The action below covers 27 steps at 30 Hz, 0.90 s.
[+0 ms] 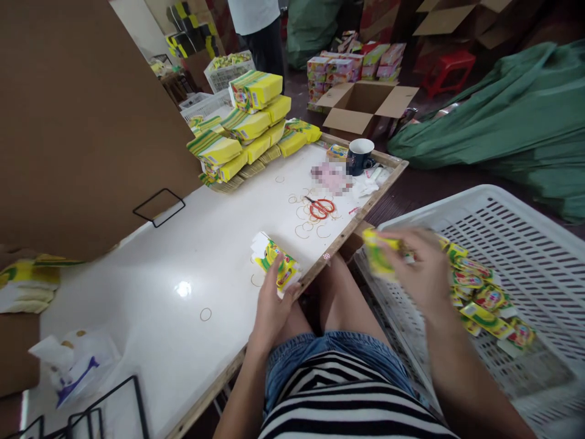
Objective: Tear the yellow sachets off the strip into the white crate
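My left hand (274, 305) is closed around a small stack of yellow printed cartons (280, 263) with white flaps, at the near edge of the white table (183, 256). My right hand (418, 268), smeared by motion, grips a yellow carton (380, 251) over the rim of a white plastic basket (539, 244). Several small yellow cartons (491, 302) lie loose inside that basket. Rubber bands (302, 229) are scattered around red-handled scissors (322, 208) on the table.
Bundled yellow cartons (256, 131) are stacked at the table's far side. A dark mug (359, 157) stands at the far right corner. An open cardboard box (361, 107), green sacks (512, 122) and a red stool (450, 72) are beyond. A person (258, 30) stands behind.
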Motion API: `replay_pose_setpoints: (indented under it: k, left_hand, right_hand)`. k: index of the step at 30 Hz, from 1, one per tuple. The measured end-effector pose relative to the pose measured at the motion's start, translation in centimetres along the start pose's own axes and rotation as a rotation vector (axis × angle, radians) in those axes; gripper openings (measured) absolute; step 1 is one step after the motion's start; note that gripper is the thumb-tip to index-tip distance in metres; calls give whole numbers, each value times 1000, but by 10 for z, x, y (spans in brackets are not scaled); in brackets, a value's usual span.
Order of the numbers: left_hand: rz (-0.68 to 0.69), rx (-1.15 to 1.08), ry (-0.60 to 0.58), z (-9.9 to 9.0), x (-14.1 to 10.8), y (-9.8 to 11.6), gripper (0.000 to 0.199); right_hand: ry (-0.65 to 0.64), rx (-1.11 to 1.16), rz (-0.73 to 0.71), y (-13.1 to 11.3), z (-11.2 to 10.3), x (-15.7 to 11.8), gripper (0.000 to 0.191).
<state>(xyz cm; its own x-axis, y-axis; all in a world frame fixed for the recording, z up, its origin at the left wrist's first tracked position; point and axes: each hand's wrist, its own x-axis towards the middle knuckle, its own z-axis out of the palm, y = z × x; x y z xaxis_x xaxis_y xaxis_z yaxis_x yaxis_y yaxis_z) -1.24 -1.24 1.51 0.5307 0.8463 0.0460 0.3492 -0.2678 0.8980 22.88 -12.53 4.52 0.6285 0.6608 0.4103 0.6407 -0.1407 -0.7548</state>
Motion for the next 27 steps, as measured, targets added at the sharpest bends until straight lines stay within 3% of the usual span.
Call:
replay_pose_setpoints:
  k: [2, 4, 6, 9, 12, 15, 21, 27]
  left_hand:
    - [-1, 267, 45, -8, 0, -15, 68]
    - [-1, 402, 29, -13, 0, -27, 61]
    - [27, 442, 2, -16, 0, -32, 45]
    - [73, 434, -21, -16, 0, -29, 21]
    - [111, 466, 14, -12, 0, -25, 21]
    - [148, 504, 83, -7, -1, -26, 24]
    - [181, 460, 88, -4, -1, -32, 19]
    - [152, 433, 34, 2, -6, -33, 33]
  right_hand:
    - [154, -353, -28, 13, -22, 7, 31]
    - [104, -397, -50, 20, -21, 8, 35]
    - [-92, -166, -45, 17, 4, 3, 31]
    - [-385, 144, 75, -3, 63, -10, 20]
    - [-488, 118, 81, -25, 113, -19, 18]
    - [-515, 38, 15, -36, 138, -22, 20]
    - [-510, 25, -5, -36, 150, -26, 20]
    - [-482, 47, 27, -33, 157, -26, 14]
